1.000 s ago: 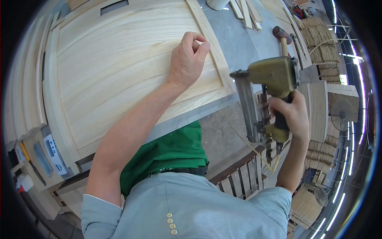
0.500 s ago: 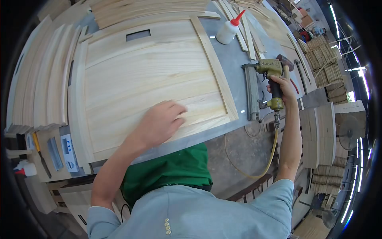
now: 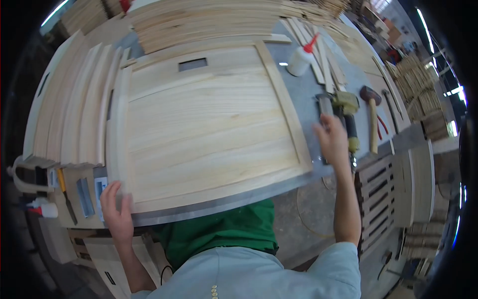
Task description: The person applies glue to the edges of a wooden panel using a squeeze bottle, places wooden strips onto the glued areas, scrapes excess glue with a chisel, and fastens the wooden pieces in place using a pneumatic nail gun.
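A framed wooden panel (image 3: pixel 214 124) with a small rectangular slot near its far edge lies flat on the grey table. At its near left corner is my left hand (image 3: pixel 117 207), fingers apart and holding nothing, beside a blue-and-white box (image 3: pixel 100 187). My right hand (image 3: pixel 332 139) hovers right of the panel, its fingers spread and empty. The green nail gun (image 3: pixel 347 102) rests on the table just beyond and right of that hand, which partly covers it.
Stacked boards (image 3: pixel 199 25) stand behind the panel, with more boards (image 3: pixel 74 109) at left. A glue bottle (image 3: pixel 300 61), thin strips (image 3: pixel 323 60), a mallet (image 3: pixel 373 117) and red-handled pliers (image 3: pixel 382 127) lie to the right. An orange-handled tool (image 3: pixel 66 194) is at near left.
My right hand has set the nail gun on the table and let go of it. My left hand has moved from over the panel to its near left corner.
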A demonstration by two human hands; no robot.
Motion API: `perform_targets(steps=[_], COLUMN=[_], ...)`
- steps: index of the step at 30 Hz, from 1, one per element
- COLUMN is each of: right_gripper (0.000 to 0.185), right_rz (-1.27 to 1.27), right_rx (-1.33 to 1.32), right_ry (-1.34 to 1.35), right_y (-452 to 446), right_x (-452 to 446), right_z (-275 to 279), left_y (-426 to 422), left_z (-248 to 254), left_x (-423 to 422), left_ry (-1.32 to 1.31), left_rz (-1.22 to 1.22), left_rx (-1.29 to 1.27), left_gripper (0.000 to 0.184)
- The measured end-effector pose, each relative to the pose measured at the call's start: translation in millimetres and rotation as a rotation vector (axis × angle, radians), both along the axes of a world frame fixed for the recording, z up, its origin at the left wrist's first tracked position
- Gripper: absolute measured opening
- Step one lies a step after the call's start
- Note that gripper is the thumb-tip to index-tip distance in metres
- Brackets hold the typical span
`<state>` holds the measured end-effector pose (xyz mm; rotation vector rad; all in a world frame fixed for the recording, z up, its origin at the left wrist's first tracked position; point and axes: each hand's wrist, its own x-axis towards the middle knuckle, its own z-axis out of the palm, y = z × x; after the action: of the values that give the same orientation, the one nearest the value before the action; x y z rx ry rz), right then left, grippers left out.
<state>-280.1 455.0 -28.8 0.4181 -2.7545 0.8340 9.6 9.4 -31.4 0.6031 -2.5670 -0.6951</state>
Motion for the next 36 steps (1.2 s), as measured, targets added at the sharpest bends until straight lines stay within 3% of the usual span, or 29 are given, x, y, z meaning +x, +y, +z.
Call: perform_targets(steps=[3,5,15,21,24,26,29,31,34,36], right_gripper=[0.044,0.05,0.044,0.044,0.043,0.043,0.041,0.04,0.042,0.049], right_rz=[0.063,0.097,0.004,0.059,0.06,0.055,0.019,-0.022,0.006,0.038], right_rx=[0.099,0.189,0.018,-0.062,-0.101,-0.192,-0.182,-0.401,-0.68,-0.739], right_ry=[-0.082,0.008,-0.221,-0.34,-0.317,-0.266,-0.468,-0.347,-0.166,-0.189], right_y=[-28,-34,-29,-33,-29,-28,-10,22,6,-28], right_x=[26,31,25,21,19,24,23,20,35,43], right_z=[-20,-29,-12,18,9,2,1,-39,-27,4], left_y=[-6,-3,-2,-26,-36,-28,-13,-1,8,6], left_z=[-10,-9,5,14,10,-1,15,26,42,61], left_x=[1,-1,-3,-19,-28,-31,-21,-6,24,55], left_ry=[-0.051,-0.09,-0.112,-0.187,-0.052,0.03,0.096,0.179,0.291,0.406], left_rz=[0.052,0.05,0.03,0.159,-0.04,0.036,0.057,0.051,0.106,0.15], left_rx=[-0.072,-0.086,-0.057,0.653,0.872,0.797,0.597,0.454,0.345,0.382], left_gripper=[0.042,0.044,0.048,0.054,0.052,0.051,0.05,0.052,0.056,0.058])
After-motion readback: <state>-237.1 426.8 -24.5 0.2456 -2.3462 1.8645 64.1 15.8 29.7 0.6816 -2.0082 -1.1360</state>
